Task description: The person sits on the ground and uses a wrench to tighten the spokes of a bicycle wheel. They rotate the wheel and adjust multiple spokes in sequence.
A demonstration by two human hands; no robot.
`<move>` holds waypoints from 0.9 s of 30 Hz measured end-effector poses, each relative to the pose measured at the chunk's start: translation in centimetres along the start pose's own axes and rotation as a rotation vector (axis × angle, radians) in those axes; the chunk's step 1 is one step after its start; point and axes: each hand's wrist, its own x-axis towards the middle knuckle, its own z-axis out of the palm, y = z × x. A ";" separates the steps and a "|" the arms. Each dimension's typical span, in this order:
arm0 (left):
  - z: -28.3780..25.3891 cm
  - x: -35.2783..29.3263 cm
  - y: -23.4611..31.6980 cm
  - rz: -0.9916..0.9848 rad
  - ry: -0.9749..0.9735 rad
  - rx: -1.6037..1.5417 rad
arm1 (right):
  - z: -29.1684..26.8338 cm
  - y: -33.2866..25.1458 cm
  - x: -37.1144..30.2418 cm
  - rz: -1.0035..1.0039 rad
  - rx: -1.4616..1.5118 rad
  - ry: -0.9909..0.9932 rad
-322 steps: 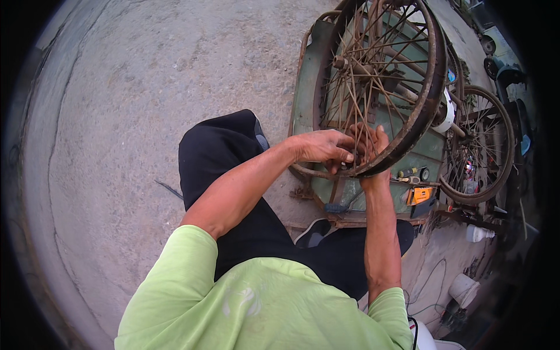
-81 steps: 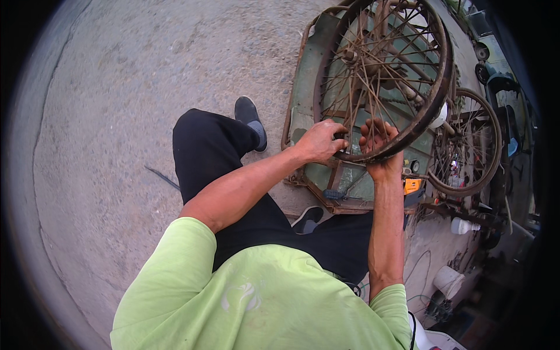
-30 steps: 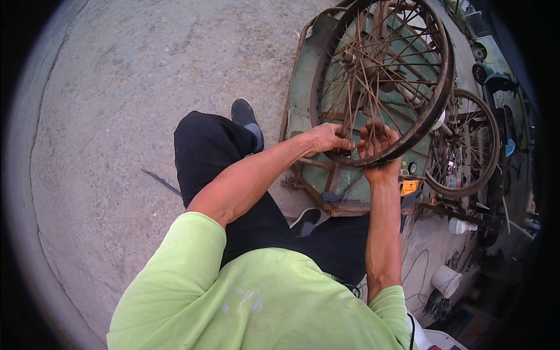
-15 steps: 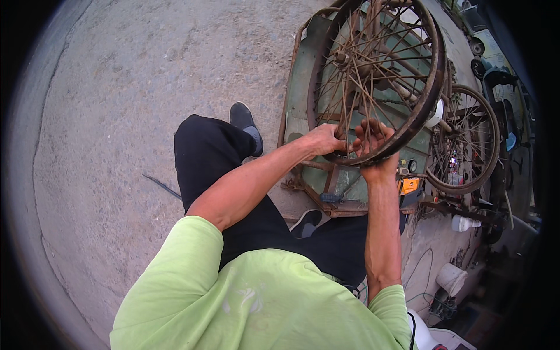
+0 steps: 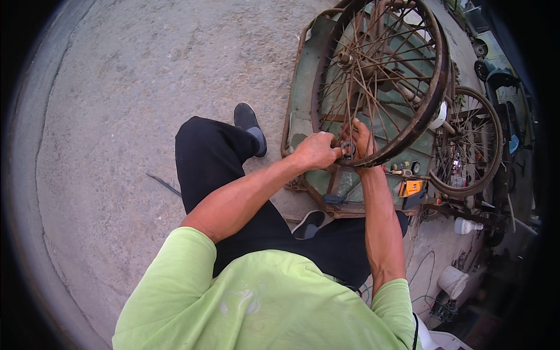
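A rusty spoked wheel (image 5: pixel 402 135) stands tilted before me, with its lower rim nearest to me. My left hand (image 5: pixel 318 150) is at the rim's inner side, thumb and finger pinched on a small grey ring-shaped piece (image 5: pixel 349 148) that looks like a spoke wrench, among the spokes. From beneath the rim my right hand (image 5: pixel 363 139) reaches up behind the spokes, fingers bent close to that piece. Spokes and rim partly cover it, so what its fingertips grip cannot be made out.
The wheel rises from a green metal cart bed (image 5: pixel 303 87). On its near edge lie a dark-handled tool (image 5: pixel 334 199), screwdriver-like tools (image 5: pixel 402 169) and an orange box (image 5: pixel 412 188). A second spoked wheel (image 5: pixel 466 182) stands at right, near a white bucket (image 5: pixel 452 281).
My right hand's fingers were spread upward and are now bent in beside the spokes. The left hand has shifted slightly down, and the ring-shaped piece has come into sight.
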 end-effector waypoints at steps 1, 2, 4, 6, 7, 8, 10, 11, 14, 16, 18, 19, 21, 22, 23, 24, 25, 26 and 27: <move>0.3 0.1 -0.1 0.010 -0.021 -0.010 | -0.7 0.3 0.7 0.063 -0.006 -0.034; 0.3 0.3 -0.3 -0.004 -0.030 -0.114 | -0.3 0.0 0.3 0.063 -0.024 -0.041; 0.3 0.7 -0.6 -0.032 -0.051 -0.323 | 0.6 -0.5 -0.3 0.064 -0.060 -0.052; 0.1 0.8 -0.2 -0.085 -0.101 -0.416 | 0.7 -0.7 -0.2 0.043 -0.106 -0.033; 0.0 0.8 0.1 -0.112 -0.126 -0.462 | 0.7 -0.8 -0.2 0.033 -0.130 -0.025; 0.1 0.7 0.0 -0.103 -0.130 -0.505 | 1.0 -0.9 -0.3 -0.011 -0.209 -0.015; 0.4 0.2 0.0 -0.084 -0.135 -0.592 | 1.4 -1.3 -0.7 -0.099 -0.369 0.003; 1.0 0.3 -0.6 -0.087 -0.121 -0.641 | 1.5 -1.2 -0.5 -0.114 -0.379 0.006; 3.0 1.2 -1.7 -0.078 -0.087 -0.735 | 0.4 -0.4 0.9 -0.174 -0.376 0.018; 3.0 0.7 -0.9 -0.050 -0.056 -0.724 | -0.8 0.9 2.2 -0.237 -0.333 0.010; 2.0 0.5 0.2 -0.036 -0.064 -0.538 | -0.9 1.2 2.5 -0.233 -0.192 -0.038; 1.6 0.6 0.5 -0.030 -0.066 -0.446 | -0.6 1.3 2.5 -0.212 -0.121 -0.040; 0.9 0.4 0.8 -0.032 -0.088 -0.429 | -1.0 1.8 2.8 -0.154 0.000 -0.037; 0.6 0.3 0.9 -0.034 -0.098 -0.420 | -1.5 2.3 3.3 -0.159 0.034 -0.059; 0.5 0.3 0.6 -0.011 -0.097 -0.406 | -1.6 2.5 3.4 -0.158 0.066 -0.086; 0.5 0.4 0.2 0.012 -0.097 -0.392 | -1.8 2.7 3.6 -0.157 0.098 -0.113; 0.4 0.4 -0.1 0.034 -0.097 -0.378 | -2.0 2.7 3.9 -0.136 0.109 -0.111; 0.4 0.5 -0.3 0.036 -0.095 -0.378 | -1.9 2.5 3.7 -0.141 0.105 -0.121; 0.5 0.6 -0.4 0.037 -0.093 -0.379 | -1.8 2.4 3.5 -0.146 0.102 -0.131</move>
